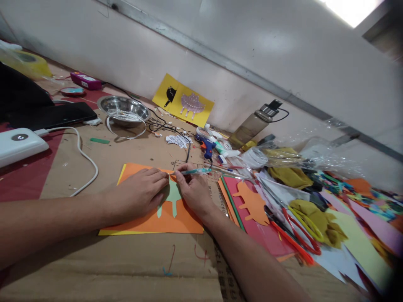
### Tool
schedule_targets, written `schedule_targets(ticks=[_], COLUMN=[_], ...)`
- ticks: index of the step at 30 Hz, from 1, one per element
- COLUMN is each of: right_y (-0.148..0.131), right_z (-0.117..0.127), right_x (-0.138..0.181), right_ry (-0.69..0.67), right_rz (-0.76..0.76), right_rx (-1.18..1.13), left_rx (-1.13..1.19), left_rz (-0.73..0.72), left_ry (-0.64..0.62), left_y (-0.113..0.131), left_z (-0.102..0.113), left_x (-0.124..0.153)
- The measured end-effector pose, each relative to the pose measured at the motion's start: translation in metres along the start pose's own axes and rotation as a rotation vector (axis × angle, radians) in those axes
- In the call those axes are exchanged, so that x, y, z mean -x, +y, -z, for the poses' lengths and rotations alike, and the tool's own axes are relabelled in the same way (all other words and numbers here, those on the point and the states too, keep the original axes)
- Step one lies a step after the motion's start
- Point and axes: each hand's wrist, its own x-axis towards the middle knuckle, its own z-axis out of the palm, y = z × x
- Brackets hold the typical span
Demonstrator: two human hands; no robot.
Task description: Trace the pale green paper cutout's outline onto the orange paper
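Note:
My right hand (195,191) pinches a slim pen (201,171) with a clear teal barrel. Its tip is by the top edge of a light green paper cutout (174,193) with narrow legs, partly covered by my hands. My left hand (138,189) lies flat over the cutout's left side, pressing it onto an orange sheet (185,224). A yellow sheet (126,233) peeks out beneath the orange one.
Right of my hands lie coloured sheets (231,201), an orange cutout (252,205) and red-handled scissors (302,235). Behind are a blue glue gun (206,147), a bottle (252,126), a yellow card (198,102) and a steel bowl (124,102). A white cable (91,161) is on the left.

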Motion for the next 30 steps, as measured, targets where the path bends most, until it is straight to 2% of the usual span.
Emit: schedule_targets(ticks=[30], right_y=[-0.0023], right_z=[0.0007], right_x=[-0.0004], right_ry=[0.026], right_rz=[0.016], right_rx=[0.018], left_rx=[-0.028], left_rz=[-0.004], left_ry=[0.003], left_y=[-0.0009], left_z=[-0.0031], left_x=[0.0009])
